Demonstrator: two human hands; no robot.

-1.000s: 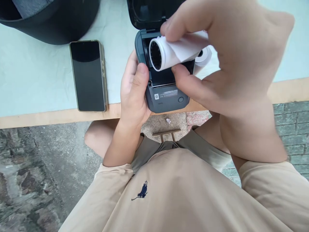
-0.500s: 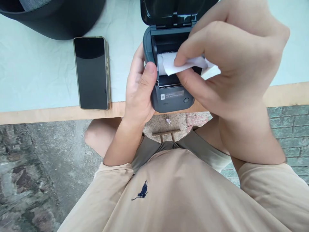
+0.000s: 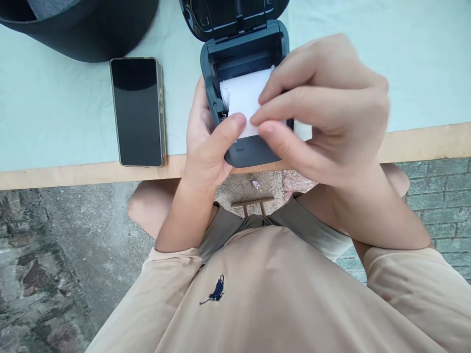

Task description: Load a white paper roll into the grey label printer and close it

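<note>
A dark grey portable thermal printer [image 3: 253,152] is tilted at the table edge with its black lid [image 3: 239,17] raised. My left hand [image 3: 208,142] grips its left side, the thumb resting by the front of the bay and touching the paper. Inside sits a white paper roll [image 3: 241,93], its loose end drawn forward over the front lip. Bent over the roll from the right is my right hand [image 3: 324,103], slightly blurred. Its thumb and fingertips are close together on the paper near the front lip, and they hide the bay's right side.
A smartphone [image 3: 138,113] with a dark screen lies left of the printer. Behind it stands a large black container [image 3: 91,34]. Pale cloth [image 3: 423,63] covers the table, with a bare wooden edge [image 3: 73,176] in front. My knees are below that edge.
The printer has shifted left and turned slightly. The paper end, earlier lifted and pinched by my right hand, now lies flat over the front lip. My right hand has come lower and left.
</note>
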